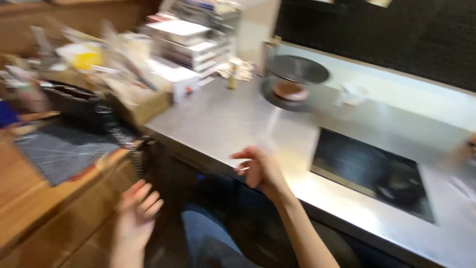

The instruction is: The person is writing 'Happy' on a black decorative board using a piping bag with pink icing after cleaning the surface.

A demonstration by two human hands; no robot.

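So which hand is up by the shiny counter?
The right hand, fingers curled at the edge of the steel counter. The left hand hangs lower, open, beside the wooden cabinet.

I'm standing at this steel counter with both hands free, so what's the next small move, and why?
Probably bring the right hand forward onto the steel counter. It hovers at the front edge holding nothing, fingers loosely curled, while the left hand hangs open lower down by the wooden cabinet. The picture is blurred, so this is tentative.
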